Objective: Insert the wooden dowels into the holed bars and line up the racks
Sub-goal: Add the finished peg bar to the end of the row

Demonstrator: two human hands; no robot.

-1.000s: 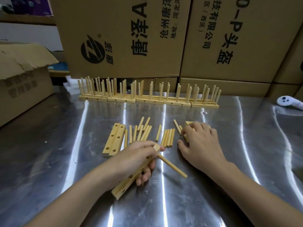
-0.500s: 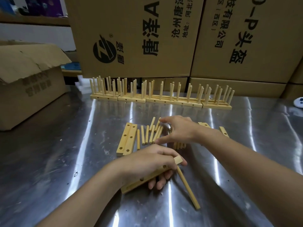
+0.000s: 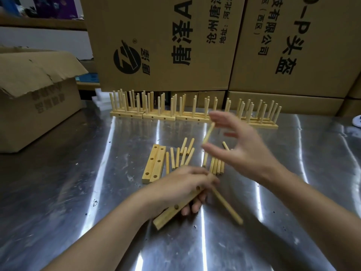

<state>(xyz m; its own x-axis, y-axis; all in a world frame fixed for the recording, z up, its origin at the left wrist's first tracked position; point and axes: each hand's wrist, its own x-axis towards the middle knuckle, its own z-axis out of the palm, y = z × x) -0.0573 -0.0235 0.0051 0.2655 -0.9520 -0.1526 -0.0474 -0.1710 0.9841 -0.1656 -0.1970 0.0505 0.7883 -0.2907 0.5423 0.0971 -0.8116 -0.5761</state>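
1. Fingers [image 3: 196, 206] of the left hand [image 3: 181, 185] are curled round a holed bar [image 3: 172, 212]. Their tips show beneath its far edge, and the back of the hand covers its upper half.
2. That holed bar lies at a slant, low over the steel table [image 3: 78, 192], with its near end pointing toward the person. One hole shows just below the knuckles.
3. An inserted dowel [image 3: 227, 207] sticks out of the bar's far end, beside the left fingertips, and slopes down to the right toward the tabletop.
4. The right hand [image 3: 246, 153] is raised above the table with its fingers spread and arched, and it is blurred.
5. A raised dowel [image 3: 208, 133] stands nearly upright between the right thumb tip [image 3: 207, 149] below and the fingertips above, pinched by its ends. The blur hides the exact contact.
6. Loose dowels [image 3: 181, 157] lie flat in two clusters beyond the left hand, one of them partly under the right hand.
7. A pair of holed bars [image 3: 155, 163] lies side by side just left of the loose dowels, touching each other.
8. Finished racks [image 3: 160, 115] stand in a row at the far side of the table, dowels upright, in front of printed cardboard boxes [image 3: 166, 45].
9. An open carton [image 3: 39, 94] sits at the far left.
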